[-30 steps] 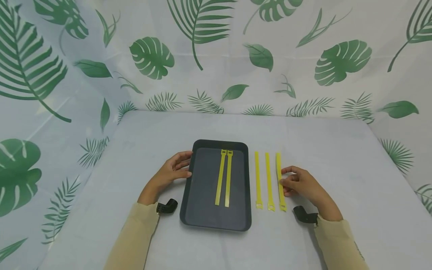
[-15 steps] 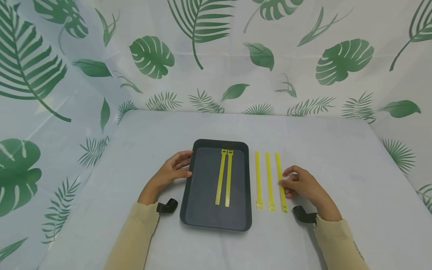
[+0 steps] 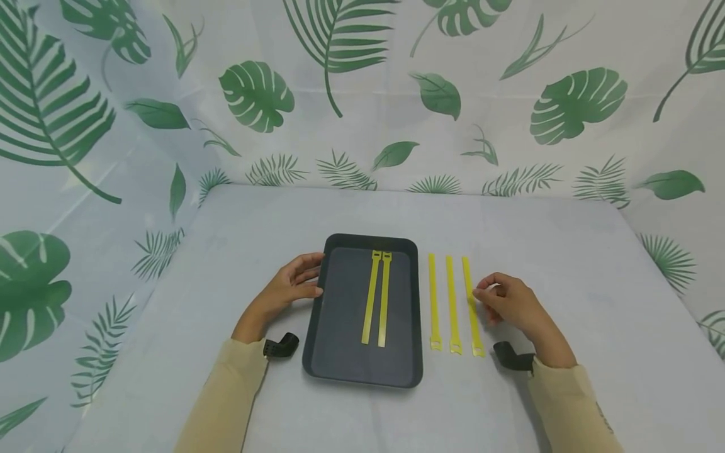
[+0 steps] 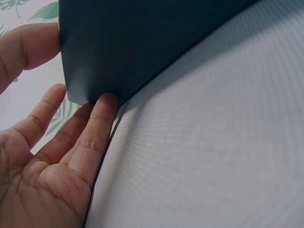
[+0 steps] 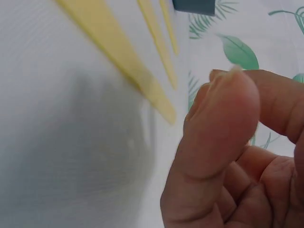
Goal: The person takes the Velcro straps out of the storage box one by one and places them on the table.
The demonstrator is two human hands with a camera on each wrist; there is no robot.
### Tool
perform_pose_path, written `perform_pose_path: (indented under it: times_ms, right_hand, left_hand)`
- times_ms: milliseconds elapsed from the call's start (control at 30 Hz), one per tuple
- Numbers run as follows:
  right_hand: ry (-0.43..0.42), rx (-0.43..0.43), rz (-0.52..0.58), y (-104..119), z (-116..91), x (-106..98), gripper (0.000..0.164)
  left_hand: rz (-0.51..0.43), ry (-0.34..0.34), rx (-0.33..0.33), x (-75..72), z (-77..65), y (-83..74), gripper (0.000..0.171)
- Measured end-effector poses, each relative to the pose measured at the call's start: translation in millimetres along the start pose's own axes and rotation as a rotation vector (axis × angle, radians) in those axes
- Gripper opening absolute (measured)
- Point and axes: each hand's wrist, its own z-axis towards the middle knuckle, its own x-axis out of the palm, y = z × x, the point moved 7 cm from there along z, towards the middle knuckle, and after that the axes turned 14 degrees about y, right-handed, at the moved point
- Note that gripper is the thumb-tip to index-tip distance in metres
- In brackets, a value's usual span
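Note:
My left hand (image 3: 289,282) rests its fingers on the left outer side of a dark grey tray (image 3: 334,365); the left wrist view shows fingertips (image 4: 105,107) touching the tray wall (image 4: 118,47). Two yellow cable ties (image 3: 376,299) lie side by side inside the tray, slotted heads at the far end. Three more lie outside, roughly parallel, heads toward me. My right hand (image 3: 506,302) hovers beside the rightmost cable tie (image 3: 474,327), its thumb and forefinger bent close together. In the right wrist view, that tie (image 5: 118,52) lies on the cloth, apart from the bent fingers.
A white cloth (image 3: 362,421) covers the table. Leaf-printed fabric (image 3: 362,94) stands behind it and along both sides. A black wrist camera (image 3: 281,345) sits at my left wrist and another camera (image 3: 511,358) at my right wrist.
The rightmost cable tie has shifted slightly right at its head end and lies straighter. My right hand has let go of it and risen slightly. My left hand stays at the tray.

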Motion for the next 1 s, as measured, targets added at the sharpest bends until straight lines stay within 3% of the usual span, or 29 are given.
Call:
perform_pose_path:
  times_ms: [433, 1000]
  right_hand:
    - [-0.017, -0.171, -0.004, 32.4, 4.4, 1.7, 0.025]
    - [-0.018, -0.264, -0.007, 57.0, 14.8, 13.2, 0.022]
  left_hand:
    - [0.007, 0.011, 0.006, -2.1, 0.7, 2.4, 0.083]
    - [0.028, 0.003, 0.003, -2.6, 0.8, 0.3, 0.082]
